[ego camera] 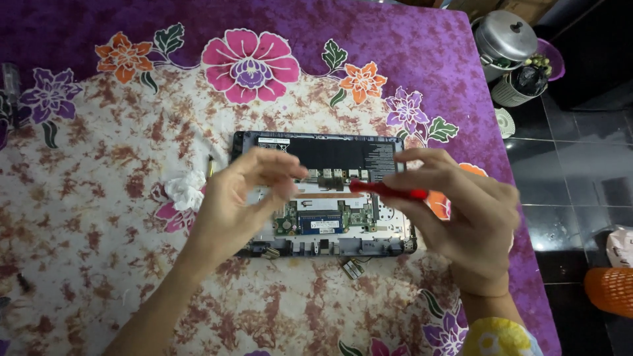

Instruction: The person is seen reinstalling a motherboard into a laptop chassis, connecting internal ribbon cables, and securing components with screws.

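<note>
Item: red screwdriver, light, stiff, slick; my right hand pinched its handle. Left hand fingertips pinched tog. over opened laptop, fragile board.

Single head-worn view, looking steeply down at a work surface from close above.

The camera sits above the near edge of the purple floral-patterned cloth and faces forward and down, so the person's forearms enter from the bottom edge. The left hand and right hand lie near frame centre, over the opened dark rectangular laptop base with exposed green circuit board. The far edge of the cloth reaches the top of the frame. The right margin takes in dark glossy floor tiles and a lidded metal pot at upper right. No second view is supplied.
</note>
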